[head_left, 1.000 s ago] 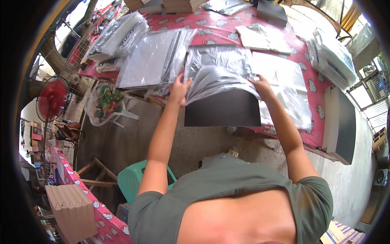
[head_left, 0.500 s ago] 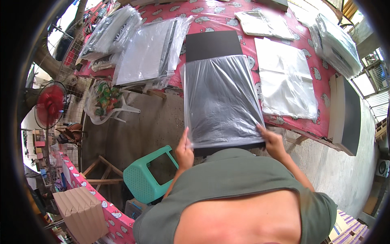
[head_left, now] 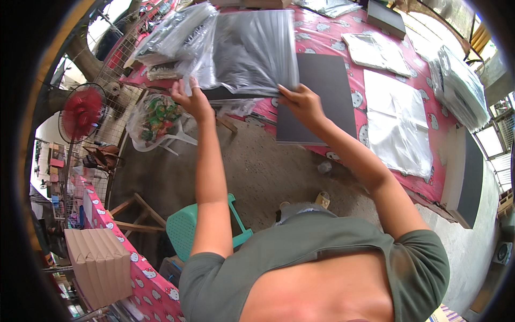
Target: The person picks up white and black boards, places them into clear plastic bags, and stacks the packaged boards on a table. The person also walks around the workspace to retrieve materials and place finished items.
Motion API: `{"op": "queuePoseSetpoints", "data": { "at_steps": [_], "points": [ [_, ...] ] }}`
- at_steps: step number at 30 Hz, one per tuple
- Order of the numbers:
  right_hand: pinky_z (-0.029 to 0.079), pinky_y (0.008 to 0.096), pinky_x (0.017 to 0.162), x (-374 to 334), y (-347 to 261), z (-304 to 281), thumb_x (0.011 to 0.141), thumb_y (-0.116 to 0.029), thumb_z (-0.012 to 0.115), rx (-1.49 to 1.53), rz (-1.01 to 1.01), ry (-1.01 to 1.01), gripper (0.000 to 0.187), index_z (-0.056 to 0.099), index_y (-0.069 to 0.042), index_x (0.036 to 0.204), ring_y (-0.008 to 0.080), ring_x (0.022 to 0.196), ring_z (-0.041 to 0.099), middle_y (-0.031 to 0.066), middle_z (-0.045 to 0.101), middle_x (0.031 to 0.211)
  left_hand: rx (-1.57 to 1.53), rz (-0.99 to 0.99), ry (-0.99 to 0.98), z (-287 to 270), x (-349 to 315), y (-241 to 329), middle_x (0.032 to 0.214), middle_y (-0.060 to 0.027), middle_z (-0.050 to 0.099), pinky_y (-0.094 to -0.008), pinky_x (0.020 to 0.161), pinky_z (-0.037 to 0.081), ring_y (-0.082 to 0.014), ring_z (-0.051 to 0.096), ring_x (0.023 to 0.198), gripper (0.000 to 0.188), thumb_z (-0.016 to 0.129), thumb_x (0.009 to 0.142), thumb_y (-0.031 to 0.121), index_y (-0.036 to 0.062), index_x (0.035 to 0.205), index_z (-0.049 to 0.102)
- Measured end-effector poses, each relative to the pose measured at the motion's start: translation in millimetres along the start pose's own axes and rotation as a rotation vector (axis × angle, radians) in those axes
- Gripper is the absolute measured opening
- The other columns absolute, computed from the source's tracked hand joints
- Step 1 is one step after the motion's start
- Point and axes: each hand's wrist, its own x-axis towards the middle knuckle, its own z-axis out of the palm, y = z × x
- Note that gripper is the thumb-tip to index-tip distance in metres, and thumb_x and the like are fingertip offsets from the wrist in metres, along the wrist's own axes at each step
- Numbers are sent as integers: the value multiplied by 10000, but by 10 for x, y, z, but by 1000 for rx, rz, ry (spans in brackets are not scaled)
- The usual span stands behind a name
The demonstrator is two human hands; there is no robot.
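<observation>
We note an open-sided work area with a bare concrete floor [head_left: 268,166] and a long table under a red patterned cloth [head_left: 343,37] running across the far side. Our left hand [head_left: 192,102] and right hand [head_left: 300,102] hold a dark sheet in a clear plastic bag [head_left: 252,51] over the far left of the table; the left fingers pinch its near left corner, the right fingers pinch its near right edge, thumb on top. It rests on, or just above, a stack of similar bagged sheets [head_left: 171,37]; we cannot tell whether it has touched down. In our judgement this piece is bagged and at the point of being stacked. Work remains: a bare dark board [head_left: 319,102] lies just right of the right hand, its near edge over the table edge, unbagged. Right of it lie flat empty clear bags [head_left: 399,121], with a further pile of clear bags [head_left: 458,86] at the far right, well apart. A white packet [head_left: 375,51] and a dark flat box [head_left: 386,19] lie at the far side. A long dark panel [head_left: 469,177] lies along the right end. Off the table, on the left, we record a red fan [head_left: 80,112], a clear bag of green and red goods [head_left: 155,115], a green plastic stool [head_left: 188,228] and, nearest, a ribbed brown cardboard box [head_left: 99,265] on a second red cloth.
</observation>
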Motion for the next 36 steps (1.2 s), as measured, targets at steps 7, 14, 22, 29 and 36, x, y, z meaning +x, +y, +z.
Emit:
{"op": "queuePoseSetpoints", "data": {
  "at_steps": [7, 14, 22, 29, 36],
  "points": [
    [465, 409, 672, 486, -30, 1591, 889, -301, 394, 2, 311, -128, 375, 666, -119, 706, 317, 718, 585, 154, 565, 800, 821, 277, -411, -912, 372, -1071, 1328, -347, -58, -561, 981, 109, -490, 3, 1244, 995, 671, 635, 500, 160, 1358, 77],
    [482, 403, 627, 530, 12, 1556, 766, -336, 572, -254, 98, -588, 343, 588, -110, 1024, 319, 755, 601, 157, 614, 751, 1214, 192, -667, -633, -261, -1431, 1416, -79, 104, -712, 866, 118, -385, 93, 1277, 530, 436, 785, 570, 417, 1274, 304],
    [442, 354, 774, -241, 183, -715, 698, -258, 671, 60, 260, -438, 455, 550, -104, 1109, 285, 896, 552, 154, 554, 1023, 1240, 213, -570, -601, -193, -1627, 1323, -99, 280, -693, 878, 126, -338, 193, 1246, 507, 476, 745, 591, 375, 1202, 427],
    [412, 351, 822, -2005, 1296, -2955, 669, -343, 677, -1161, 932, 283, 446, 582, -71, 1008, 270, 926, 536, 130, 576, 983, 497, 386, -645, 500, -851, -205, 1304, -165, 250, -472, 986, 198, -315, 182, 1240, 601, 700, 673, 327, 87, 1152, 428],
    [474, 278, 638, -1287, 746, -2120, 731, 36, 450, -61, 302, 39, 157, 601, -1, 748, 162, 673, 601, 105, 608, 681, -191, 100, -1374, 1527, -2311, 991, 1113, -126, 471, -346, 911, 341, -228, 420, 1083, 638, 725, 677, 229, 63, 1205, 408]
  ]
}}
